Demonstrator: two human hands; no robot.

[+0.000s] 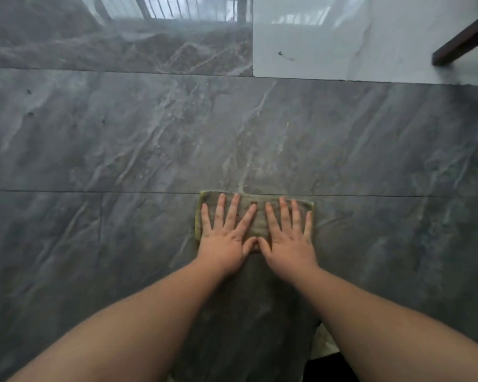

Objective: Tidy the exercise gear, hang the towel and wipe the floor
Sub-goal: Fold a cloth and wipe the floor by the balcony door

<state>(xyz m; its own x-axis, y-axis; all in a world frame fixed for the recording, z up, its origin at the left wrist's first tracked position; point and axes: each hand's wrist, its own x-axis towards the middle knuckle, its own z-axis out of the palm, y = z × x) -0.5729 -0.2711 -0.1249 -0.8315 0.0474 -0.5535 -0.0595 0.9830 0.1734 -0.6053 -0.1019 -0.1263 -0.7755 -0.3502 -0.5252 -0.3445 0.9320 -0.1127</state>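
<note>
Here, folded grey-green cloth (255, 216), yellow-edged, flat

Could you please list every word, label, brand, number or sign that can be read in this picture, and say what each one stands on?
None: no readable text shows anywhere in this view.
The folded grey-green cloth with a yellow-green edge under both flat hands, left and right, shows no tag or print.
The dark grey marbled floor tiles, the white tile and the dark wooden furniture leg bear only veins, specks and reflections.
</note>
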